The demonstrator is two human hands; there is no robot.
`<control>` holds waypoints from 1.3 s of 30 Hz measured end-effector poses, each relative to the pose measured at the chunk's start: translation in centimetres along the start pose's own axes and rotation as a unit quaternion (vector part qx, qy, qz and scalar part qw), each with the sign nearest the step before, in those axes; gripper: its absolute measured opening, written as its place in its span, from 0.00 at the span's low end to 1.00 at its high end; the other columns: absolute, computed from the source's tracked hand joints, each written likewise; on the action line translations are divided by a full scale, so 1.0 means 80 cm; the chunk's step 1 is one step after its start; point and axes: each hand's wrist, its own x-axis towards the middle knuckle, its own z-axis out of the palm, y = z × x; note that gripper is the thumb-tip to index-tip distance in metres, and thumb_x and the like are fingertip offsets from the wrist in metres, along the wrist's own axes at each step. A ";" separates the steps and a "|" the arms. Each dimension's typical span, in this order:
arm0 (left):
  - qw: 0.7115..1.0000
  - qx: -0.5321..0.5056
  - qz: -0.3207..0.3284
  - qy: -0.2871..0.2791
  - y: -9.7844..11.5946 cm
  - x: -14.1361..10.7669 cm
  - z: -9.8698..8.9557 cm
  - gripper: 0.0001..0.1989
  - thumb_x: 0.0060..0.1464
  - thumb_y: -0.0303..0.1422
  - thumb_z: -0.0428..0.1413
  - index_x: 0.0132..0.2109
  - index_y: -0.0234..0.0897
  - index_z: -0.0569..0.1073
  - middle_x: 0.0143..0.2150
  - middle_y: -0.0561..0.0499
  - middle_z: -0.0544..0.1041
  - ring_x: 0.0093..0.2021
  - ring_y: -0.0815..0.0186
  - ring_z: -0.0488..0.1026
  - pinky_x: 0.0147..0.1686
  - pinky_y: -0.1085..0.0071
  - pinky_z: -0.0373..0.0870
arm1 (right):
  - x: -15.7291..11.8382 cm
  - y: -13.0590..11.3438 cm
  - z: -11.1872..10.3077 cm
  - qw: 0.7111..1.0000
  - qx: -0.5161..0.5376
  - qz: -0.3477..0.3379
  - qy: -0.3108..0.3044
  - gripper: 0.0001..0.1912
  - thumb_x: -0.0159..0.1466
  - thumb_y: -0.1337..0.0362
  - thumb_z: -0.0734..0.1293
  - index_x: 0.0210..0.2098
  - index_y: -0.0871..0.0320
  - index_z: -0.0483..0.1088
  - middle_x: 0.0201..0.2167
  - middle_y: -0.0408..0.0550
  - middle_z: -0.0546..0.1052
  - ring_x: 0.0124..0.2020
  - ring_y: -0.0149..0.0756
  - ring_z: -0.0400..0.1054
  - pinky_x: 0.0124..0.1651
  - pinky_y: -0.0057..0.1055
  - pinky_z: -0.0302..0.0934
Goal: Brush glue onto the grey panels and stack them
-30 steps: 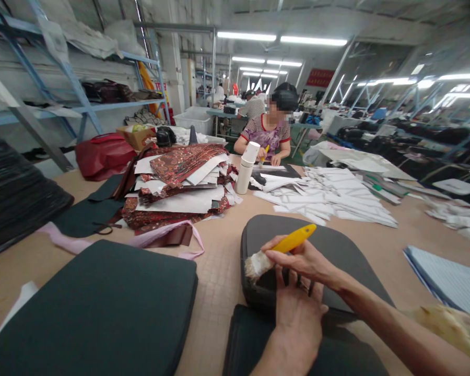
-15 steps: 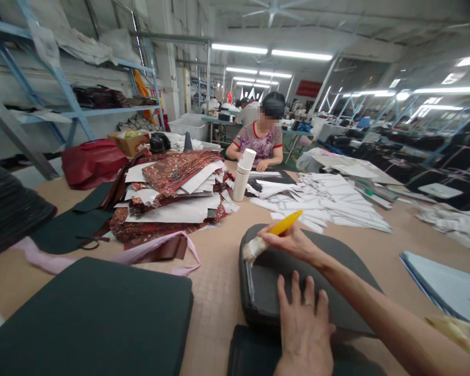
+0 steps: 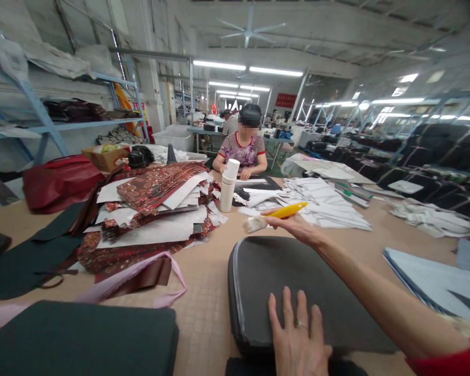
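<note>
My right hand (image 3: 295, 227) is closed round the yellow handle of a paintbrush (image 3: 285, 210). The brush's pale bristles point left, just above the far edge of a dark grey rounded panel (image 3: 274, 266), apart from it. A whitish wet-looking streak runs along this panel's left and far edge; below its top lies at least one more dark layer. My left hand (image 3: 300, 334) rests flat on the near part of the panel, fingers spread, a ring on one finger.
A dark green panel stack (image 3: 102, 339) lies near left. Behind it are a pile of patterned red-brown pieces (image 3: 156, 193), a pink strip (image 3: 141, 271) and a white cylinder (image 3: 227, 190). White strips (image 3: 325, 201) spread across the table (image 3: 207, 292). A co-worker (image 3: 243, 151) sits opposite.
My right hand has lifted the brush off the panel's left edge to beyond its far edge. The pale streak now reaches along the far edge. The view has shifted right.
</note>
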 end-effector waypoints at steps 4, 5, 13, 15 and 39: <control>0.998 0.038 0.002 0.058 -0.003 -0.002 0.021 0.26 0.52 0.52 0.51 0.52 0.42 0.70 0.56 0.45 0.70 0.55 0.46 0.67 0.45 0.41 0.72 | 0.015 0.013 -0.012 0.994 -0.021 -0.011 -0.103 0.22 0.53 0.49 0.67 0.40 0.58 0.75 0.38 0.48 0.76 0.39 0.40 0.68 0.40 0.34 0.63; 0.996 0.045 0.001 0.076 -0.003 -0.003 0.025 0.27 0.50 0.53 0.52 0.52 0.43 0.70 0.56 0.45 0.71 0.54 0.45 0.68 0.44 0.41 0.72 | 0.015 0.020 -0.019 0.994 -0.024 -0.011 -0.109 0.23 0.53 0.49 0.68 0.40 0.58 0.75 0.39 0.48 0.76 0.39 0.41 0.68 0.41 0.34 0.63; 0.993 0.087 -0.008 0.077 -0.002 -0.005 0.019 0.27 0.49 0.53 0.53 0.54 0.48 0.68 0.57 0.51 0.69 0.56 0.50 0.66 0.48 0.44 0.68 | -0.012 0.075 -0.105 0.996 -0.039 0.033 -0.075 0.23 0.52 0.49 0.69 0.40 0.58 0.75 0.37 0.49 0.76 0.39 0.41 0.67 0.42 0.34 0.60; 0.993 0.090 -0.025 0.076 0.000 -0.005 0.018 0.27 0.48 0.54 0.54 0.53 0.50 0.68 0.58 0.53 0.69 0.57 0.50 0.65 0.50 0.44 0.65 | -0.027 0.086 -0.125 0.997 -0.038 0.051 -0.042 0.24 0.51 0.48 0.69 0.40 0.59 0.75 0.37 0.50 0.76 0.39 0.42 0.67 0.41 0.34 0.60; 0.991 0.116 -0.012 0.066 -0.001 -0.006 0.014 0.26 0.50 0.52 0.53 0.54 0.51 0.67 0.58 0.54 0.69 0.57 0.52 0.64 0.51 0.45 0.63 | 0.013 0.050 -0.005 0.996 0.065 0.022 0.064 0.12 0.49 0.57 0.67 0.22 0.61 0.69 0.15 0.41 0.68 0.17 0.27 0.60 0.20 0.24 0.56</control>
